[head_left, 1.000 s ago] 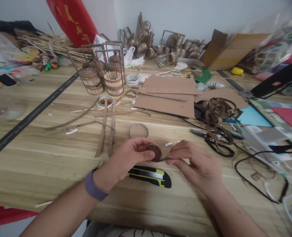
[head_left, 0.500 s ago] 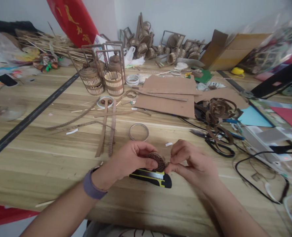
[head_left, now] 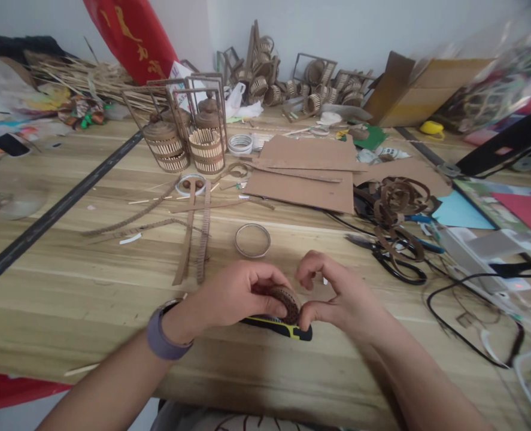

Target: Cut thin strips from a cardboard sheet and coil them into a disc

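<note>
Between thumb and fingers, my left hand (head_left: pixel 242 296) holds a small brown coil of corrugated strip (head_left: pixel 287 303), its ridged end facing partly up. Just to its right is my right hand (head_left: pixel 330 293), thumb and fingers parted, the thumb tip close to the coil's edge; whether it touches cannot be made out. Beneath the coil lies a yellow and black utility knife (head_left: pixel 292 330), partly hidden by my left hand. A thin metal ring (head_left: pixel 252 240) rests on the table beyond my hands. Brown corrugated strips (head_left: pixel 203 239) lie to the left.
Small slatted buckets (head_left: pixel 206 151) with tall frames stand at the back left. Cardboard sheets (head_left: pixel 301 188) lie past the ring. At the right are black scissors (head_left: pixel 400 267), tangled brown strips (head_left: pixel 402 200) and cables (head_left: pixel 454 353). An open box (head_left: pixel 418 96) sits at the back.
My right hand's pinch at the coil's right edge has opened, thumb and fingers spreading apart. My left hand and the coil have shifted slightly down, covering more of the knife.
</note>
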Demonstrator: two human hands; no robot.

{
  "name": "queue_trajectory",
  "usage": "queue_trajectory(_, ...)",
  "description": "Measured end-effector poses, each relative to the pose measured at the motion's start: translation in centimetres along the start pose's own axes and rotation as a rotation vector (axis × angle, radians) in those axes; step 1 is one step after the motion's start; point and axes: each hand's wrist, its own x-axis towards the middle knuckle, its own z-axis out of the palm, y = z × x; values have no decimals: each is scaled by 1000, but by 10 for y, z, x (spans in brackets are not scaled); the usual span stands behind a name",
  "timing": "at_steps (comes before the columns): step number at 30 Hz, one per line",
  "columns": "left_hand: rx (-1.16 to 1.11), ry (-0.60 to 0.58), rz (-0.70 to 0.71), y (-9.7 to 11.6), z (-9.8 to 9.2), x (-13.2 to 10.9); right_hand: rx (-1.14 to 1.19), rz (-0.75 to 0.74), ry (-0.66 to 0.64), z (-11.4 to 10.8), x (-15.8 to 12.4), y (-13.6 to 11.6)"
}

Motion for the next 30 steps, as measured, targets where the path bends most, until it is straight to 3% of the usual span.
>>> queue_trajectory(5, -493, -197, 39, -7, 1, 1, 68, -166, 123, 4, -2, 1)
queue_trajectory(10, -583, -291, -76, -12, 5, 1, 41, -229, 84, 5, -3, -2)
queue_trajectory(15, -487, -198, -15, -11, 4, 2, -24, -226, 131, 1, -1, -4)
queue_trajectory(20, -393, -170, -53, -8, 3, 2, -79, -207, 55, -1, 0, -2)
queue_trajectory(30, -372, -94, -55, -7, 12, 2, 58, -212, 23, 10, 0, -3)
